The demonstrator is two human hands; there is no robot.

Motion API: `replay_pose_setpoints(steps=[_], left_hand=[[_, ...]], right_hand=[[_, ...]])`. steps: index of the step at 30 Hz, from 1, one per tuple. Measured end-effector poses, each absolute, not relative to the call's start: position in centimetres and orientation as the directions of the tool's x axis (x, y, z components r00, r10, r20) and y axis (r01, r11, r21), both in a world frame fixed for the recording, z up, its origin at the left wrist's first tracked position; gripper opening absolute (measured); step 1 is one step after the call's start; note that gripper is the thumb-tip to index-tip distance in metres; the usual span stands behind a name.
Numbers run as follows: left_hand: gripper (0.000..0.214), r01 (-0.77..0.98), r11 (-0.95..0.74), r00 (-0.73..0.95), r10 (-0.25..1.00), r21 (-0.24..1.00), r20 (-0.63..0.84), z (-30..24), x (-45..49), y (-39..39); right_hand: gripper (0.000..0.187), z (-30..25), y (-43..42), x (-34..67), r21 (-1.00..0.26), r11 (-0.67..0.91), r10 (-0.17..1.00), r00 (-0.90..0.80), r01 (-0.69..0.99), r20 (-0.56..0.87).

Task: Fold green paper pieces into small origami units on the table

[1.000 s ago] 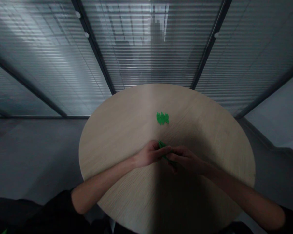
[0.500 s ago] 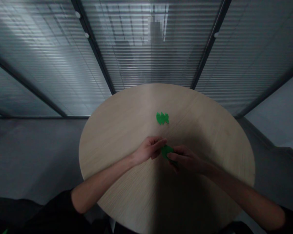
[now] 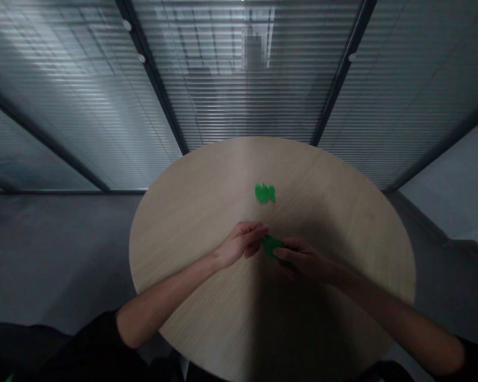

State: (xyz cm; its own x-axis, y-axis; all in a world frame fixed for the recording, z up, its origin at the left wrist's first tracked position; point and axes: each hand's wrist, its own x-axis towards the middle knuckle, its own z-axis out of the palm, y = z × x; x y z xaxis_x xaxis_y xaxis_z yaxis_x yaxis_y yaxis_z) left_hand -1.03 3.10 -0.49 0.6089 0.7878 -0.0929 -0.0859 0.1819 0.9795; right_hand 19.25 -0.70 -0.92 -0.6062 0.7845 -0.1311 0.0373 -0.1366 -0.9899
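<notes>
Over the middle of a round pale wooden table my two hands meet. My right hand pinches a small flat green piece between thumb and fingers. My left hand sits just left of that piece with its fingers curled loosely, fingertips close to the piece's edge; whether it touches it I cannot tell. Farther back on the table lies a small jagged green cluster, apart from both hands.
Behind the table stand glass walls with horizontal blinds and dark frames. Grey floor surrounds the table on the left. My dark sleeves show at the bottom corners.
A second ago both hands gripped the green piece together. My left hand has since let go and drawn slightly left and back, while my right hand keeps the piece.
</notes>
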Motion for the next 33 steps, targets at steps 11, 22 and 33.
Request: replay_pose_setpoints(steps=[11, 22, 33], left_hand=[[0.053, -0.072, 0.077, 0.582, 0.813, 0.994, -0.020, -0.25, -0.79, 2.89], [0.055, -0.040, 0.027, 0.505, 0.863, 0.999, -0.003, -0.11, -0.93, 3.07], [0.035, 0.142, -0.218, 0.340, 0.927, 0.966, 0.159, 0.11, -1.29, 3.16]], right_hand=[[0.044, -1.06, -0.62, 19.42, -0.988, -0.151, 0.798, -0.587, 0.024, -0.136], [0.046, -0.48, -0.40, 19.14, -0.979, -0.194, 0.829, -0.522, 0.066, -0.199], [0.044, -1.04, 0.00, 19.46, -0.962, -0.097, 0.866, -0.454, 0.256, -0.208]])
